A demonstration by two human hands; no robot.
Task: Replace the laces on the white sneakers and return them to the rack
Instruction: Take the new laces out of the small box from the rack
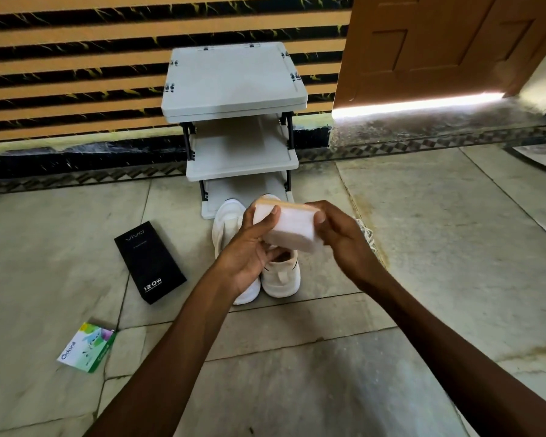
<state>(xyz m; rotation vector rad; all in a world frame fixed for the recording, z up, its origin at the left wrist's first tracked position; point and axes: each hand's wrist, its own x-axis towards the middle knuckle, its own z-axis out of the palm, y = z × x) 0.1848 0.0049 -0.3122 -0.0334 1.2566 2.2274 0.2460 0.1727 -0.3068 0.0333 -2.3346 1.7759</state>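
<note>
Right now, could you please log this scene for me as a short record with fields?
hands: left hand and right hand both grip a white block with a tan top
rack: grey rack against the striped wall
sneakers: white sneakers side by side on the floor, under the hands, before the rack
laces: white laces on the floor beside the right hand
other: black box and green box on the floor, left of the sneakers
</note>
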